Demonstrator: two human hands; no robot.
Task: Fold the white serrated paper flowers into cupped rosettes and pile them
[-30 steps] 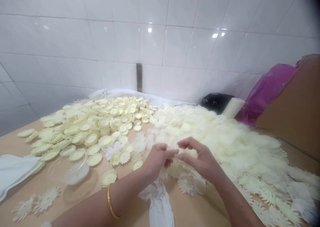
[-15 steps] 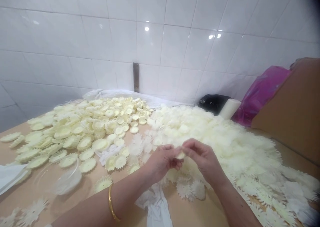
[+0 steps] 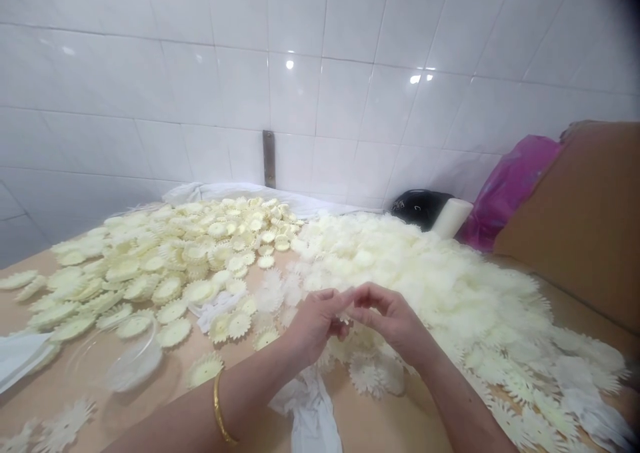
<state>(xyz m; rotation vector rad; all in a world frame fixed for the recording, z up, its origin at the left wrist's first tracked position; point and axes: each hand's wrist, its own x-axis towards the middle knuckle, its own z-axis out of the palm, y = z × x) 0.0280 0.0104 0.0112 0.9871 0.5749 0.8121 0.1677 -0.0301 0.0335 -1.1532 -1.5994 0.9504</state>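
My left hand [image 3: 313,326] and my right hand [image 3: 393,320] meet near the middle of the view, fingertips pinched together. Between them is a small pale yellow flower piece [image 3: 345,318], mostly hidden by the fingers. Behind and to the right of my hands spreads a big heap of thin, pale, notched fabric petals [image 3: 425,266]. To the left lies a pile of cupped yellow flower discs [image 3: 165,253] with toothed rims. A few loose petals [image 3: 373,373] lie just below my right hand.
A clear plastic dish [image 3: 135,366] stands at left on the brown tabletop [image 3: 165,413]. White cloth [image 3: 315,413] lies below my hands. At right are a black object [image 3: 420,206], a white roll [image 3: 451,218], a magenta bag [image 3: 510,186] and a cardboard box [image 3: 585,220]. A tiled wall [image 3: 225,86] closes the back.
My hands have shifted slightly left, and their fingertips are closer together. The flower piece, plainer to see before, is now mostly covered. The view has tilted a little.
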